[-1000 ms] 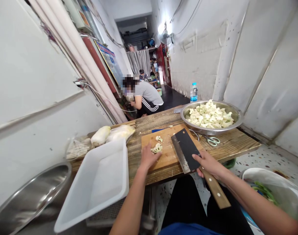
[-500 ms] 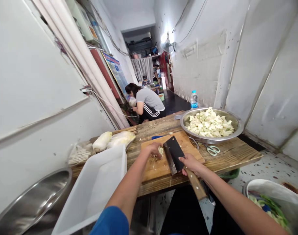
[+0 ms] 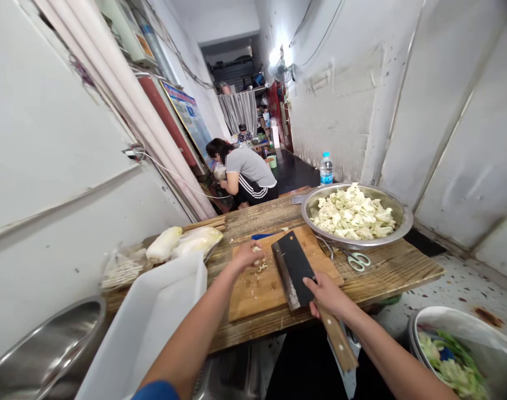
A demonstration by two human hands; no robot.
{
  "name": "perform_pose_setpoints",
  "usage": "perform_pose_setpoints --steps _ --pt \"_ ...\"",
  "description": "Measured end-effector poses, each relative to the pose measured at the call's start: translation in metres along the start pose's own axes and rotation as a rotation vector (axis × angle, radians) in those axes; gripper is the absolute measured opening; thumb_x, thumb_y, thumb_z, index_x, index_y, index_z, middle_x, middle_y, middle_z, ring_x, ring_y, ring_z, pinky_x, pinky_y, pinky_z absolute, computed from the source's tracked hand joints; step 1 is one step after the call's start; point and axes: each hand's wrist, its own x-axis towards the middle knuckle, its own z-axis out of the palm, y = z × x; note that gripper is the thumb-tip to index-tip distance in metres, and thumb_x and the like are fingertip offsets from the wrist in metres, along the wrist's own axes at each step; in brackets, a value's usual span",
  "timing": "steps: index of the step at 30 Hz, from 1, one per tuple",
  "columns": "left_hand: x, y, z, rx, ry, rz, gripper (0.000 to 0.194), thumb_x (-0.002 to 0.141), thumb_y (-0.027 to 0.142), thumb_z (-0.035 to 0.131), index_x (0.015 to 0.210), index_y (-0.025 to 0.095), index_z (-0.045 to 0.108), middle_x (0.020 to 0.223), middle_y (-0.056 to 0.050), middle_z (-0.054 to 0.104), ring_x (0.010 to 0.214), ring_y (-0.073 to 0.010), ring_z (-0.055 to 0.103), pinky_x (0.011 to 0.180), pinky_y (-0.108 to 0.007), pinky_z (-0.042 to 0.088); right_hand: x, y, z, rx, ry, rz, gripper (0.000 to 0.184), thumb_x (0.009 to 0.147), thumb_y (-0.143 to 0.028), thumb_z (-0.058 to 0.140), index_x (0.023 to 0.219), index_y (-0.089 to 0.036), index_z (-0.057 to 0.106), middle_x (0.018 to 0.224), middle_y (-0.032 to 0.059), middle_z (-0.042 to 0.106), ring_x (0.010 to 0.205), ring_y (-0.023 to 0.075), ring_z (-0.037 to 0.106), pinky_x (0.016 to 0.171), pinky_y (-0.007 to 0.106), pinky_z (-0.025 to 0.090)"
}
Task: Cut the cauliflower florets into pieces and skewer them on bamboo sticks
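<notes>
My right hand (image 3: 326, 294) grips the wooden handle of a broad dark-bladed cleaver (image 3: 297, 266). Its blade lies slanted over the right part of a wooden cutting board (image 3: 253, 300). At the board's left side, my left hand (image 3: 247, 255) is curled with small pale cauliflower pieces (image 3: 257, 249) between thumb and fingers. Several cauliflower crumbs (image 3: 261, 268) lie on the wood just below those fingers. Right of the board, a wide steel basin (image 3: 405, 222) holds a heap of cut cauliflower florets (image 3: 353, 211).
Green-handled scissors (image 3: 359, 261) lie by the basin, with a water bottle (image 3: 326, 169) behind. On the left are Chinese cabbages (image 3: 165, 244), a white plastic tub (image 3: 153, 322) and a steel bowl (image 3: 49, 344). A scrap bucket (image 3: 420, 322) stands lower right. A person (image 3: 251, 172) crouches beyond the table.
My left hand has drawn left along the board with the cauliflower pieces, away from the cleaver. Crumbs now show beneath it. My right hand keeps its grip, and the view has shifted slightly.
</notes>
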Motion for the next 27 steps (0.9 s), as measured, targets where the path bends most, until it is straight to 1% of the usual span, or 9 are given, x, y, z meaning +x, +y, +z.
perform_pose_setpoints --steps 3,7,11,13,15,18,21,23,27 --pt "0.017 0.040 -0.009 -0.456 -0.119 -0.080 0.030 0.067 0.024 0.076 0.087 0.018 0.054 0.068 0.004 0.056 0.051 -0.0070 0.053 0.047 -0.018 0.044 -0.029 0.006 -0.021 -0.043 0.110 -0.067 0.035 0.082 -0.057 0.044 0.090 -0.023 0.041 0.039 -0.0104 0.043 0.032 0.0158 0.051 0.033 0.023 0.036" --pt "0.048 0.118 0.006 -0.720 -0.321 0.043 0.027 0.070 0.025 0.077 0.084 0.016 0.056 0.068 0.002 0.057 0.053 -0.0071 0.055 0.047 -0.017 0.045 -0.068 0.019 -0.046 -0.120 0.202 -0.026 0.043 0.083 -0.064 0.040 0.092 -0.023 0.046 0.037 -0.0074 0.046 0.032 0.0177 0.051 0.035 0.026 0.037" --pt "0.078 0.191 0.055 -0.725 -0.426 0.143 0.023 0.075 0.024 0.074 0.088 0.015 0.058 0.078 -0.002 0.061 0.063 -0.0092 0.059 0.059 -0.024 0.052 -0.096 0.031 -0.052 -0.132 0.229 0.060 0.052 0.080 -0.071 0.038 0.099 -0.023 0.050 0.039 -0.0060 0.049 0.035 0.0192 0.053 0.037 0.028 0.040" --pt "0.088 0.215 0.080 -0.631 -0.470 0.145 0.032 0.072 0.025 0.077 0.096 0.015 0.059 0.091 -0.006 0.065 0.075 -0.0141 0.062 0.070 -0.034 0.055 -0.107 0.035 -0.052 -0.153 0.232 0.106 0.055 0.079 -0.073 0.037 0.100 -0.024 0.051 0.038 -0.0055 0.049 0.036 0.0200 0.053 0.038 0.029 0.041" --pt "0.093 0.226 0.097 -0.517 -0.529 0.211 0.043 0.069 0.025 0.079 0.107 0.018 0.060 0.107 -0.011 0.065 0.092 -0.0206 0.063 0.081 -0.043 0.053 -0.115 0.039 -0.053 -0.172 0.238 0.140 0.058 0.078 -0.075 0.037 0.102 -0.024 0.051 0.039 -0.0050 0.049 0.037 0.0206 0.054 0.040 0.029 0.043" --pt "0.096 0.218 0.100 -0.382 -0.452 0.471 0.046 0.073 0.024 0.074 0.116 0.020 0.060 0.125 -0.013 0.060 0.110 -0.0232 0.059 0.094 -0.043 0.046 -0.124 0.043 -0.057 -0.175 0.267 0.188 0.059 0.076 -0.077 0.037 0.102 -0.025 0.051 0.040 -0.0044 0.050 0.039 0.0216 0.055 0.041 0.030 0.044" --pt "0.096 0.183 0.076 -0.158 -0.265 0.622 0.030 0.077 0.023 0.066 0.107 0.016 0.066 0.119 -0.012 0.065 0.111 -0.0220 0.060 0.100 -0.037 0.041 -0.127 0.047 -0.059 -0.171 0.287 0.210 0.058 0.074 -0.079 0.038 0.094 -0.026 0.050 0.039 -0.0039 0.050 0.038 0.0218 0.055 0.041 0.031 0.044" --pt "0.092 0.146 0.054 0.057 -0.176 0.559 0.025 0.077 0.027 0.065 0.099 0.016 0.068 0.114 -0.011 0.068 0.110 -0.0244 0.060 0.100 -0.036 0.041 -0.126 0.049 -0.060 -0.172 0.296 0.204 0.056 0.073 -0.079 0.039 0.089 -0.026 0.049 0.038 -0.0040 0.049 0.037 0.0213 0.054 0.041 0.031 0.044" --pt "0.071 0.059 0.014 0.350 -0.024 0.297 0.023 0.068 0.031 0.069 0.089 0.019 0.069 0.111 -0.011 0.070 0.107 -0.0270 0.062 0.094 -0.033 0.045 -0.119 0.054 -0.057 -0.161 0.293 0.176 0.056 0.073 -0.079 0.038 0.086 -0.026 0.049 0.037 -0.0046 0.048 0.035 0.0213 0.053 0.039 0.030 0.043"
